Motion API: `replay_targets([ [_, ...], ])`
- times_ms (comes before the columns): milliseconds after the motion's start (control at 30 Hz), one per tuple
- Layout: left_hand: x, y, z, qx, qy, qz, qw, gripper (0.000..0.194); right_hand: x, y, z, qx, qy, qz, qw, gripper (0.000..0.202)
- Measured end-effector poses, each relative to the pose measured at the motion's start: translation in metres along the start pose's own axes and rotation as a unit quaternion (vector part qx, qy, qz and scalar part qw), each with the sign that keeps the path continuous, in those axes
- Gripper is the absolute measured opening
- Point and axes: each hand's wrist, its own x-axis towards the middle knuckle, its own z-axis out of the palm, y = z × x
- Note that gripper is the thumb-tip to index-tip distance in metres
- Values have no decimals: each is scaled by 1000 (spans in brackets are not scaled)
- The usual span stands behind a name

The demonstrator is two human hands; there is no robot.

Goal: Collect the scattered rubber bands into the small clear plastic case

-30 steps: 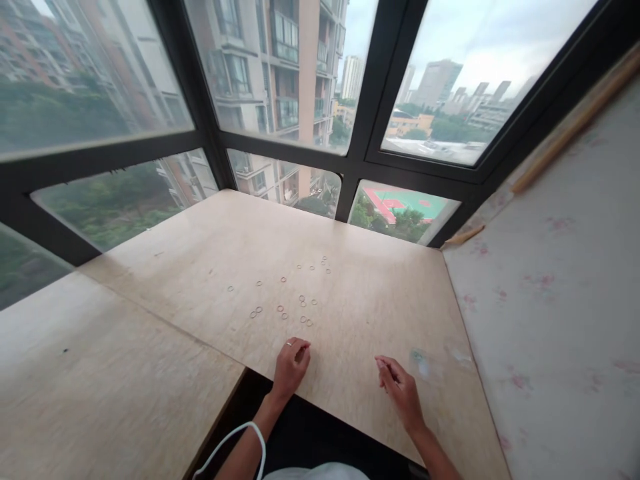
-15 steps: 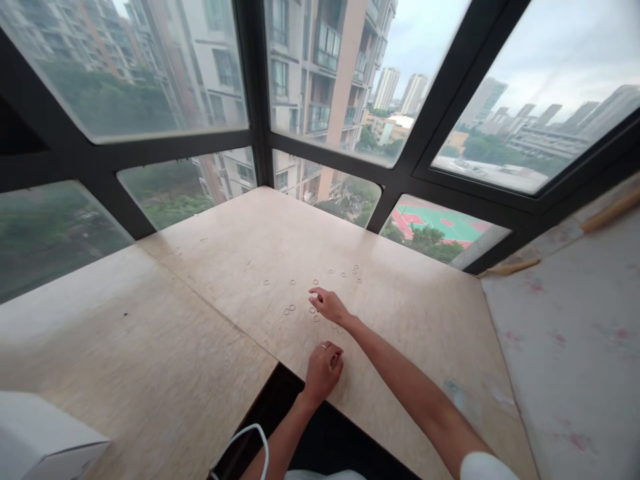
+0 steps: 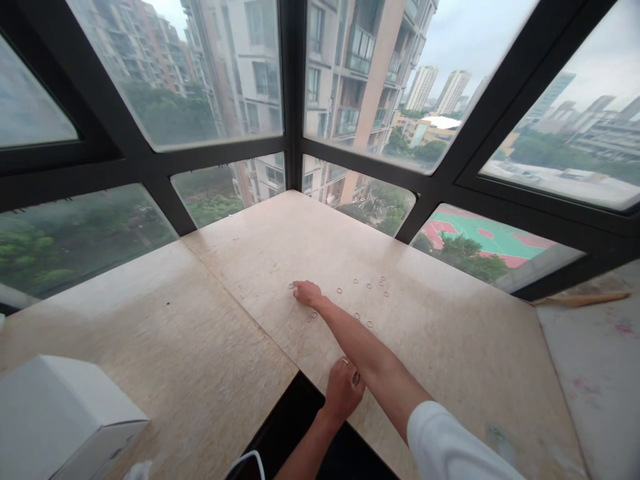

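Note:
Several small thin rings lie scattered on the pale stone-patterned surface [image 3: 280, 253]. My right hand [image 3: 306, 293] reaches far forward, its fingertips at a dark ring [image 3: 291, 286] on the surface; whether they grip it is too small to tell. Just right of that hand lies a red ring [image 3: 339, 291]. Two rings [image 3: 315, 315] lie close together below the hand, and another [image 3: 369, 325] is right of the forearm. Nearer to me, my left hand [image 3: 345, 387] is curled closed, with a ring-like loop [image 3: 356, 379] at its fingers and a band on one finger.
A white box [image 3: 65, 413] stands at the lower left. Dark window frames [image 3: 295, 100] border the surface at the back. A small dark speck [image 3: 168, 303] lies left of the seam. A clear plastic piece [image 3: 496, 433] is at the lower right, and a white cable [image 3: 247, 460] curves at the bottom.
My right hand has moved left and forward from beside the red ring to the ring farthest left. My left hand stays curled near the front edge. The camera view has turned left.

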Motion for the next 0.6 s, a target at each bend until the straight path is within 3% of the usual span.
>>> replay_targets([
  [300, 3, 7, -4, -5, 0, 8, 1000, 17, 8, 5, -6, -103, -9, -74, 992, 30],
  [600, 2, 4, -2, 19, -8, 9, 1000, 17, 1, 3, -3, -131, -8, -149, 980, 29],
])
